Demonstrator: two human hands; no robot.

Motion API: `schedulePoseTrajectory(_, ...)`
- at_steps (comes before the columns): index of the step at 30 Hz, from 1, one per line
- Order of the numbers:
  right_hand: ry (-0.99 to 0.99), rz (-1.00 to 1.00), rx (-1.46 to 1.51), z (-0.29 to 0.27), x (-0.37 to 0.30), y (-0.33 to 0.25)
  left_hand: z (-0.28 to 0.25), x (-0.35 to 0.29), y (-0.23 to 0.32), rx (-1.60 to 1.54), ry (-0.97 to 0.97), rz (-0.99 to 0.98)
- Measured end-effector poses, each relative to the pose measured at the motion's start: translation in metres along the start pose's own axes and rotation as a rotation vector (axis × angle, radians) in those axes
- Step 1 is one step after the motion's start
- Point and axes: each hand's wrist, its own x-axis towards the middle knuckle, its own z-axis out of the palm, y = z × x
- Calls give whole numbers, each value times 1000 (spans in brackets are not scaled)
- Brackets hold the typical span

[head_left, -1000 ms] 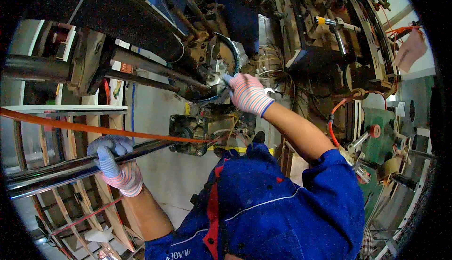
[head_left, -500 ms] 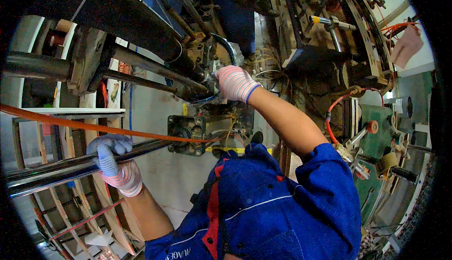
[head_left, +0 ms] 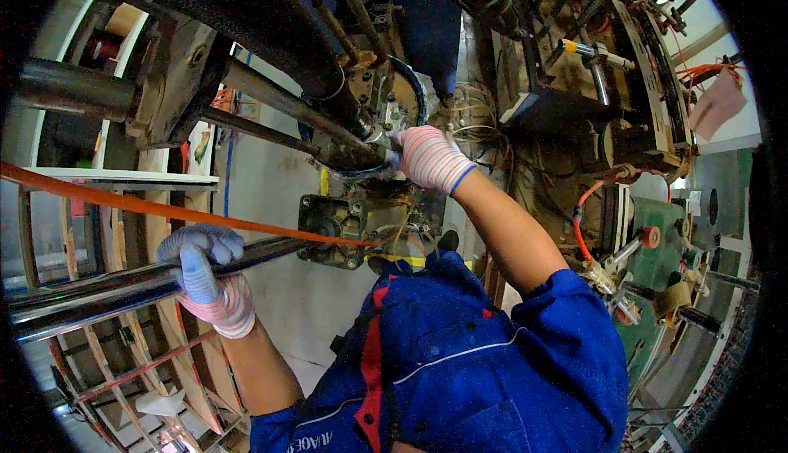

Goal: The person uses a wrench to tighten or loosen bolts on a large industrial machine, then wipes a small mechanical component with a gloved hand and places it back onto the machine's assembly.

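My right hand (head_left: pixel 432 157), in a striped knit glove, is closed at the machine's small metal fitting (head_left: pixel 392 118), beside the lower end of a thick dark cylinder (head_left: pixel 316 63). Its fingertips point away from me, and what they grip is hidden. A round rim with a dark blue edge (head_left: pixel 420 96) curves around that spot. To the left, my left hand (head_left: pixel 212 268) is curled around a shiny metal roller (head_left: pixel 98 293). The glove's grey-blue palm side shows on its bent fingers. An orange strip (head_left: pixel 164 208) slants just above this hand.
A dark square flange with corner bolts (head_left: pixel 332 230) sits below the rim. Heavy machine frames fill the upper right, with a red hose (head_left: pixel 581 215) and a green panel (head_left: pixel 657 276) at the right. Wooden slats (head_left: pixel 111 363) stand at lower left; thin cables (head_left: pixel 484 121) hang beyond my right hand.
The whole view has shifted slightly. My right hand sits a little lower and further right in the picture, and more of the metal fitting shows. My left hand stays on the roller.
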Motion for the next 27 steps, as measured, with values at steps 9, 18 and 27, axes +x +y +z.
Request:
schedulePoseTrajectory(9,67,-30,18,4,0,1,0,-1,0,-3,4,-11)
schedulePoseTrajectory(18,-41,-129,-83,-22,6,20,-2,0,2,-3,-26,-38)
schedulePoseTrajectory(27,-17,-86,-49,19,15,8,0,-1,-1,10,-16,5)
